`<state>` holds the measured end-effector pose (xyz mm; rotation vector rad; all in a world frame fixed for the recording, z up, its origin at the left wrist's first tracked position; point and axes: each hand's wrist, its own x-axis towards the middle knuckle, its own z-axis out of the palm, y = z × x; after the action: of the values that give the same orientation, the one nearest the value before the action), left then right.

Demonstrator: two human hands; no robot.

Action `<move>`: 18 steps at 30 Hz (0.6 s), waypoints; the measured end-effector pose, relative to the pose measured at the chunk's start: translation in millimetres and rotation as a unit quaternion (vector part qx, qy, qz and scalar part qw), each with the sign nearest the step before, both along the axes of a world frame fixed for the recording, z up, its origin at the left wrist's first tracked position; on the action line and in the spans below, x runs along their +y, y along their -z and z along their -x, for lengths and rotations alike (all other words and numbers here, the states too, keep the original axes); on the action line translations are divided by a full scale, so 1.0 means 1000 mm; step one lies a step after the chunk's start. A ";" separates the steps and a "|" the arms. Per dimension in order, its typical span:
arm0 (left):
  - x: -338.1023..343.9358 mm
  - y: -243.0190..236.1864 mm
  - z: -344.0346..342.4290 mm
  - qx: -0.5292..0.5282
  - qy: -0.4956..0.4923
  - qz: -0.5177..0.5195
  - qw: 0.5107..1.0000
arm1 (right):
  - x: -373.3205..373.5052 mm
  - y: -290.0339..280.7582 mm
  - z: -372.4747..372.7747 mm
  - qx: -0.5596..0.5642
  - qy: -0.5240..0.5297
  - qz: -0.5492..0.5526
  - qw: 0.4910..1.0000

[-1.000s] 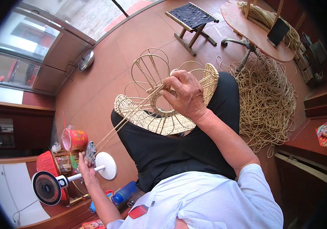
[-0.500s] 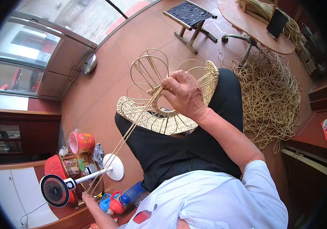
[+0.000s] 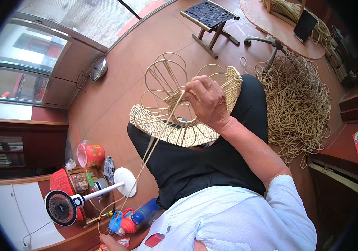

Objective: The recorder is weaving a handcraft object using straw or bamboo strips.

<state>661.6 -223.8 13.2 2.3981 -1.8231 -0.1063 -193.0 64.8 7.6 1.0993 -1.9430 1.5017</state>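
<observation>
A wire frame partly woven with straw-coloured cord [image 3: 179, 133] rests across my lap, with bare wire petals standing up around its central ring. My right hand [image 3: 207, 100] is closed at the ring, pinching a long strand of cord [image 3: 149, 155] against the weave. From there the doubled strand runs down to the lower left, bowing loosely. At the picture's lower edge my left hand [image 3: 111, 242] has the strand's far end between its fingers; part of this hand is cut off.
A white fan [image 3: 61, 208] on a stand is at my left, near a red bucket [image 3: 92, 154] and a blue bottle [image 3: 146, 210]. A large heap of cord [image 3: 296, 111] lies on the floor to the right. Ahead stands a folding stool [image 3: 210, 16] with a black woven seat.
My left hand has moved down and slightly right, toward the lower edge. The strand, taut before, now hangs slacker and steeper. My right hand has shifted a little to the right.
</observation>
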 end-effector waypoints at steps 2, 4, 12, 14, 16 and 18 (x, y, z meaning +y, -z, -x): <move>0.001 0.007 0.008 -0.062 0.031 -0.009 0.998 | 0.008 -0.004 0.002 0.010 0.039 -0.008 0.999; -0.009 0.016 0.020 -0.128 0.053 -0.006 0.990 | 0.009 -0.006 0.004 0.015 0.070 -0.005 0.997; 0.051 0.029 0.387 0.253 0.311 0.055 0.915 | 0.002 -0.002 0.004 -0.038 0.127 -0.067 0.989; 0.101 -0.011 0.480 0.307 0.401 0.009 0.863 | -0.001 -0.003 0.004 -0.054 0.124 -0.064 0.989; 0.153 -0.043 0.542 0.345 0.476 -0.087 0.805 | -0.003 -0.005 0.002 -0.070 0.120 -0.060 0.989; 0.185 -0.064 0.582 0.289 0.582 -0.168 0.741 | -0.006 -0.004 0.000 -0.075 0.123 -0.045 0.989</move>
<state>79.7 -39.3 76.8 0.7166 -2.6679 -1.1866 -192.8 58.9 12.1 0.7667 -2.1766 1.4088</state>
